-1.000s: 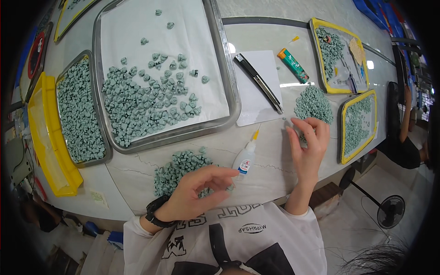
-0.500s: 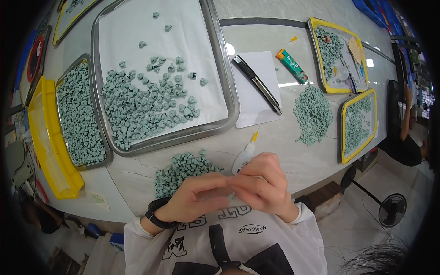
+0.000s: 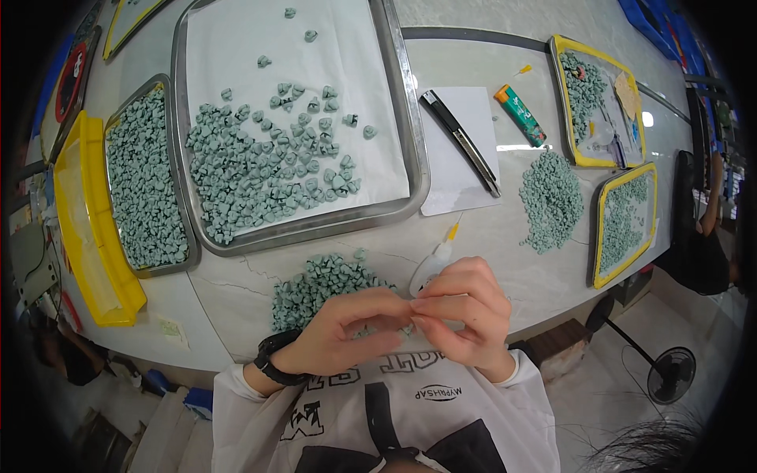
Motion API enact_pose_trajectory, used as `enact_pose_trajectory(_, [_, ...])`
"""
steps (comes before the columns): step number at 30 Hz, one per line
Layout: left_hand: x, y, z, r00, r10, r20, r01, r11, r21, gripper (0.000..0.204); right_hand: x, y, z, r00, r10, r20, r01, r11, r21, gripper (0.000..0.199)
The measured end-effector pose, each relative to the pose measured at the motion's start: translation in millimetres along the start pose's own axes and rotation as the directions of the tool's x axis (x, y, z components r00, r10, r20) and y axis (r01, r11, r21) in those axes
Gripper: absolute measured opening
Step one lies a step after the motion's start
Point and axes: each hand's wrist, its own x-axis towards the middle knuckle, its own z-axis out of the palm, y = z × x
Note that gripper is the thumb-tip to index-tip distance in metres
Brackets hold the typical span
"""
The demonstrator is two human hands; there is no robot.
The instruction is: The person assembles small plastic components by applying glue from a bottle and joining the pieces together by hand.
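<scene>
Head view: left hand (image 3: 347, 325), right hand (image 3: 471, 314) meet tip-to-tip at bench (image 3: 520, 293) near edge — can't tell whether grips pinch anything. Green pieces (image 3: 319, 290) heaped just beyond left hand — steady, light touch advised.

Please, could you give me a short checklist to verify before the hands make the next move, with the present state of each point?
1. Left hand and right hand close together at the fingertips: ok.
2. Small piece secure in the grip: cannot tell, fingers hide it.
3. White bottle with yellow tip fully visible: not ok, right hand partly covers it.
4. Right-hand pile of green pieces clear of both hands: ok.
5. Left-hand pile of green pieces untouched by the left hand: cannot tell, they overlap in view.
6. Utility knife away from both hands: ok.
</scene>
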Motion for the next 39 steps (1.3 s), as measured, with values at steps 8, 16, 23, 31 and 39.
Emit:
enact_pose_trajectory(8, [0, 2, 3, 0.998, -0.041, -0.048, 0.044, 0.997, 0.06, 0.04, 2, 0, -1, 0.995, 0.101, 0.023, -0.102, 0.994, 0.049, 0.018])
enact_pose_trajectory(16, [-1, -8, 0, 0.997, -0.029, -0.068, 0.032, 0.999, 0.044, 0.042, 4, 1, 2, 0.994, 0.101, 0.048, -0.101, 0.995, -0.006, 0.017])
enact_pose_trajectory(23, [-1, -8, 0, 0.997, -0.031, -0.071, 0.034, 0.998, 0.051, 0.041, 4, 3, 5, 0.996, 0.072, 0.056, -0.068, 0.995, -0.078, 0.02])
enact_pose_trajectory(31, [2, -13, 4, 0.947, 0.188, -0.259, -0.168, 0.981, 0.098, 0.037, -7, -1, 10, 0.995, 0.094, 0.041, -0.098, 0.99, 0.104, 0.012])
enact_pose_trajectory(39, [0, -9, 5, 0.936, 0.215, -0.277, -0.189, 0.975, 0.12, 0.033, -11, 0, 25, 0.975, 0.213, 0.061, -0.222, 0.938, 0.266, 0.008])
